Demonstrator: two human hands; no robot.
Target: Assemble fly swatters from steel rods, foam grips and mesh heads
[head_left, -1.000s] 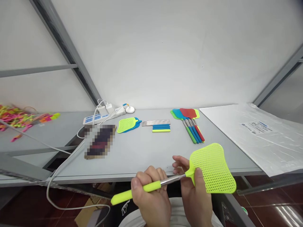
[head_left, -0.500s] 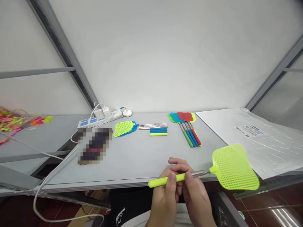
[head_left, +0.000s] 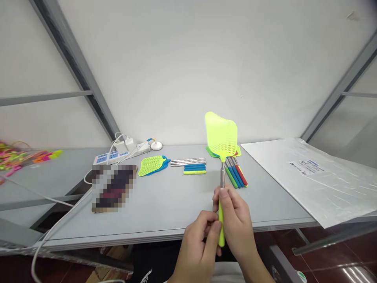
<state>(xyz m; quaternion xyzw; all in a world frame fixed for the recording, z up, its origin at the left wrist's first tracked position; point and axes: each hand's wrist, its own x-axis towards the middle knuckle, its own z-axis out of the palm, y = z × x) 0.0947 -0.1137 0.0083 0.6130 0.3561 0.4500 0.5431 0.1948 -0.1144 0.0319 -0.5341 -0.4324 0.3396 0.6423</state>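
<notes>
The swatter [head_left: 222, 158] has a plastic head [head_left: 222, 135], a shiny metal shaft [head_left: 222, 175] and a smooth handle [head_left: 220, 215]. The rods [head_left: 187, 161] are polished metal, the tabletop [head_left: 159, 204] matt, the package [head_left: 326, 188] creased glossy plastic, the floor [head_left: 350, 251] shiny.

From the left hand [head_left: 200, 239], bare worktop [head_left: 159, 202] gives passage toward 10 o'clock, until the blurred object [head_left: 114, 190]; loose handles [head_left: 194, 168] obstruct 12, piled swatters [head_left: 239, 176] 1, the white package [head_left: 326, 188] 2.

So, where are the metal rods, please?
In the head view, the metal rods lie centrally, right of the swatter heads and behind the blue handles.
</notes>
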